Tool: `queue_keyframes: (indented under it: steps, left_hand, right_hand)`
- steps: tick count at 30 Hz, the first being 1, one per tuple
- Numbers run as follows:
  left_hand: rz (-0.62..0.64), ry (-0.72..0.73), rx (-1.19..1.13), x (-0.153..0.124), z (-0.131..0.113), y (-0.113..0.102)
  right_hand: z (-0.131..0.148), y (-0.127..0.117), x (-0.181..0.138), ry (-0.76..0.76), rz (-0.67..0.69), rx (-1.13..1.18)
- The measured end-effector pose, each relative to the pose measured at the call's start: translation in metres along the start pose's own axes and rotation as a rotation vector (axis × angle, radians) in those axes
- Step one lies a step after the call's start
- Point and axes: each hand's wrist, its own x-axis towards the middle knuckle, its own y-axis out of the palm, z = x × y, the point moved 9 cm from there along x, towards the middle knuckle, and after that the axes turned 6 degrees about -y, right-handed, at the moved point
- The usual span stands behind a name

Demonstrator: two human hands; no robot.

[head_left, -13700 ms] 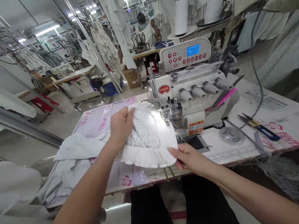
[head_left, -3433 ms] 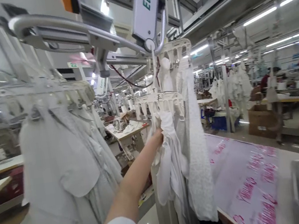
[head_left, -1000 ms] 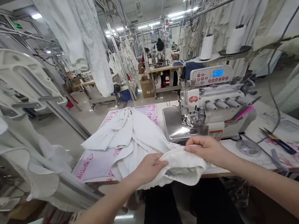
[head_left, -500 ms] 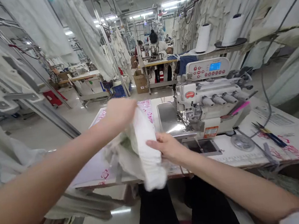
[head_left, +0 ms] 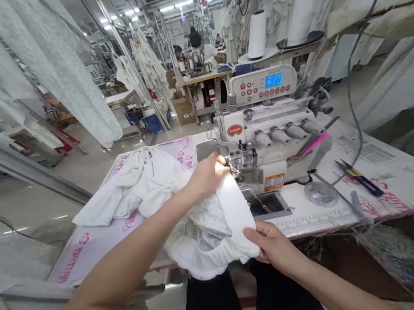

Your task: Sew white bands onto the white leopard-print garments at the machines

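My left hand [head_left: 208, 175] presses a gathered white garment [head_left: 213, 239] right beside the presser foot [head_left: 241, 163] of a white overlock sewing machine [head_left: 266, 136]. My right hand [head_left: 272, 248] grips the garment's lower edge near the table front. The fabric bulges between my hands, its ruffled hem hanging over the table edge. My left fingers hide part of the needle area. The rest of the garment [head_left: 134, 185] lies bunched on the table to the left.
A pink-printed table mat [head_left: 89, 248] lies left of the machine. To the right are yellow-and-blue thread snips [head_left: 361, 183] and a transparent disc [head_left: 320, 194]. Thread cones [head_left: 257, 35] stand behind the machine. Garments [head_left: 44, 70] hang at left; a co-worker [head_left: 194, 38] sits far back.
Both hands have moved right towards the machine. The garment has dropped from a tall upright fold to a rounded bunch, with its edge now at the presser foot.
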Motion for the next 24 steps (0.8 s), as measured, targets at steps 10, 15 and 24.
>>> queue_keyframes:
  steps: [10,15,24]
  left_hand:
    - [0.074,-0.093,-0.025,0.005,0.006,0.000]
    - [-0.050,-0.048,-0.058,0.030,0.002,0.005]
    - [-0.038,0.103,-0.081,0.048,0.000,0.007]
  right_hand:
    - [-0.002,-0.007,-0.002,0.023,-0.011,0.006]
    - [0.009,-0.008,0.006,-0.035,-0.046,0.019]
    - [0.020,-0.009,0.023,-0.057,-0.082,0.025]
